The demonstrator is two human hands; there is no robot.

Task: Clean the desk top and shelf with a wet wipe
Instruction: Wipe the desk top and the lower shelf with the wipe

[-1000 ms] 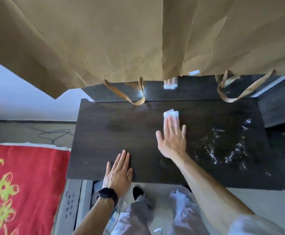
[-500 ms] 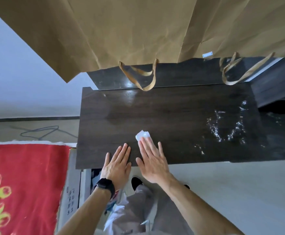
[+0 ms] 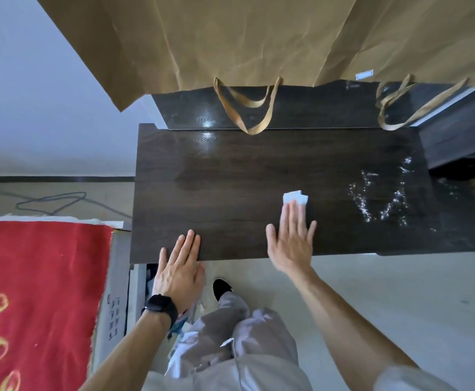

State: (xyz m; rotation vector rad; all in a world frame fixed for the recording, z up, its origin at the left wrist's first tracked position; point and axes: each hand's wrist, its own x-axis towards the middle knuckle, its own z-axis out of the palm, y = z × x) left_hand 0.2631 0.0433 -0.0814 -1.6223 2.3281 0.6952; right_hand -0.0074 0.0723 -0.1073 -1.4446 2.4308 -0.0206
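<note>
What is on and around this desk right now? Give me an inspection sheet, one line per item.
Surface: dark wood desk top, wet streaks and droplets at its right end.
Job's things: white wet wipe flat on the desk under the right fingertips; shelf behind the desk, partly hidden.
Clutter: brown paper bags hang over the shelf, their handles drooping to the desk's back edge.
Hands: right hand flat, pressing the wipe; left hand flat on the near edge, a black watch on its wrist.
Cables: dark cord loose on the floor, left of the desk.
Surroundings: red cloth with a yellow pattern at left; pale wall; light floor.
</note>
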